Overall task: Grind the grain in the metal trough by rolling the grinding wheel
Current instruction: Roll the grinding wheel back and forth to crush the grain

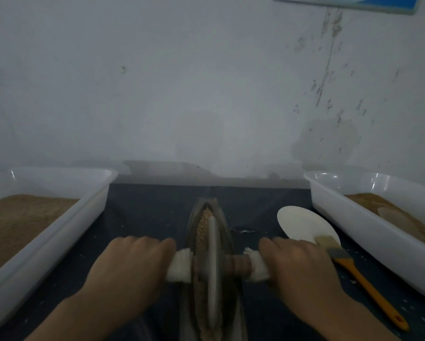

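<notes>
Both hands, left [130, 260] and right [302, 262], clench the wheel [212, 262] axle; grain [201, 230] in trough [227, 239] looks coarse, grinding unfinished.

- The left hand [132, 262] is bare, with no glove, ring or band showing.
- The right hand [302, 264] is bare likewise.
- Both forearms are uncovered; no sleeve, cuff or watch comes into view.

Upright grinding wheel [212, 264] in grain-filled metal trough [228, 242]
</notes>
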Tool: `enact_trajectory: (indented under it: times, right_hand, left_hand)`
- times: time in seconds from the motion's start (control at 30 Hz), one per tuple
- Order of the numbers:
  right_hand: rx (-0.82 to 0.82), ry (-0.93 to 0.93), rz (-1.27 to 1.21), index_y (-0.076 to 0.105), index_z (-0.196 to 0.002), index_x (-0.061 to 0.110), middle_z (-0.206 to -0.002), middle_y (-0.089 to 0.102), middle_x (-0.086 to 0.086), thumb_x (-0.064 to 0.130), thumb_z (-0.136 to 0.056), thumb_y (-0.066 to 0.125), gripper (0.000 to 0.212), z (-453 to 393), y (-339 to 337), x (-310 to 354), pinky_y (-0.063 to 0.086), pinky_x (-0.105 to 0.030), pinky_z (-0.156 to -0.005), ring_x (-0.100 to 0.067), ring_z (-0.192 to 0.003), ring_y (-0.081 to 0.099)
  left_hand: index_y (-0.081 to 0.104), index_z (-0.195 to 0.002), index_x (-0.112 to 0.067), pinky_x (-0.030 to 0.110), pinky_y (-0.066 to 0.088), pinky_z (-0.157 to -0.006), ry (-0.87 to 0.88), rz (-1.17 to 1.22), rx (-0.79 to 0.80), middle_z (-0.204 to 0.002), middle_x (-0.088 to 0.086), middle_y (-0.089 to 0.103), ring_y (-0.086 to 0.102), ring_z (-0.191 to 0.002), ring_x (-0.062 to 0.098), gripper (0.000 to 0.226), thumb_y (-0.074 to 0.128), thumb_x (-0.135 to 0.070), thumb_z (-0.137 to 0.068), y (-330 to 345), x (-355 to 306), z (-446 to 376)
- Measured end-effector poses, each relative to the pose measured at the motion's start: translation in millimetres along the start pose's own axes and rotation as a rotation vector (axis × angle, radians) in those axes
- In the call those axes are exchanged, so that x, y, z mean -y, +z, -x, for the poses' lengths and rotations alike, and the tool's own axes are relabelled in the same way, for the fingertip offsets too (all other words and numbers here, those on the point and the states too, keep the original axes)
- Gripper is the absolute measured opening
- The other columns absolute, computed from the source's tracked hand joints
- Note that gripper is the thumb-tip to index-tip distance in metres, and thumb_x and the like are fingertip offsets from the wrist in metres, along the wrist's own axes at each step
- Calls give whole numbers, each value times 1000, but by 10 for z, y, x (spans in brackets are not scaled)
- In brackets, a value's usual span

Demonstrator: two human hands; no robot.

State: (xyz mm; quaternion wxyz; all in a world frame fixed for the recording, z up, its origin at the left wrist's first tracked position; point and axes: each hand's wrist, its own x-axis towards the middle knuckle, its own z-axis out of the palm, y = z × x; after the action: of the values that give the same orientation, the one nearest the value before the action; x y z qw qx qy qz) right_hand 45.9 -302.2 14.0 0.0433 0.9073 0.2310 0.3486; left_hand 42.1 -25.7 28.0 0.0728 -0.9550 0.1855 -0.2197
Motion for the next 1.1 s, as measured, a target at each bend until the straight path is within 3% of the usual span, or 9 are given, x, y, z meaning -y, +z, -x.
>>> enact_trajectory:
  times: [0.1,0.13,0.3,0.4,0.57,0.67,0.83,0.93,1.1]
  right_hand:
    - [32,16,7,49,-61,25,-48,45,4,19,-32,87,48,124,-119,-12,33,-29,-31,-13,-37,43]
    - [41,31,13,49,-60,25,-48,45,4,18,-33,87,48,127,-112,-15,35,-29,-30,-13,-36,42]
    - [46,89,46,49,-61,20,-47,48,1,15,-42,87,43,-86,163,-70,29,-26,-34,-19,-35,45]
    - [48,110,89,49,-61,18,-48,49,0,13,-39,86,43,-301,320,-137,21,-25,-38,-23,-36,46]
    - [53,88,59,50,-62,18,-49,50,1,15,-39,87,43,-420,336,-149,19,-23,-41,-21,-37,45]
    - [50,58,34,51,-63,20,-48,49,2,15,-36,87,45,-201,220,-97,20,-23,-40,-19,-37,45]
    - [78,28,18,43,-60,26,-44,41,4,22,-26,86,55,166,-116,-5,26,-26,-31,-12,-32,39]
    - [85,33,27,43,-59,25,-43,42,2,21,-27,88,55,170,-115,-2,28,-26,-30,-13,-32,39]
    - [109,67,109,52,-65,20,-50,51,-1,21,-41,85,42,-207,133,-89,18,-25,-42,-22,-38,48]
  left_hand:
    - [26,-68,-33,25,22,-41,136,10,-102,-49,-8,48,49,-39,12,65,81,-41,-33,-101,-15,111]
    - [26,-67,-33,24,21,-40,121,14,-84,-46,-7,45,47,-36,12,67,81,-39,-30,-128,-28,104]
    - [26,-77,-35,29,25,-52,-46,-78,-17,-67,-9,38,45,-61,11,37,59,-49,-75,113,17,-144]
    - [28,-76,-33,29,24,-53,-99,-111,-31,-67,-9,42,38,-59,12,34,60,-45,-77,237,84,-386]
    - [31,-78,-31,29,28,-57,-114,-118,-8,-79,-8,57,55,-69,15,28,57,-40,-81,243,103,-468]
    - [25,-78,-34,30,26,-57,-79,-91,60,-73,-9,46,42,-64,12,35,58,-45,-79,129,36,-221]
    - [26,-77,-37,30,26,-55,-27,-82,78,-67,-10,37,52,-69,11,31,54,-50,-74,-112,-11,126]
    - [24,-74,-37,29,19,-50,-48,-104,65,-64,-10,34,38,-60,11,34,55,-52,-73,-123,-24,121]
    - [31,-74,-32,29,29,-53,-96,-91,14,-72,-7,58,59,-65,16,34,64,-44,-72,209,77,-158]
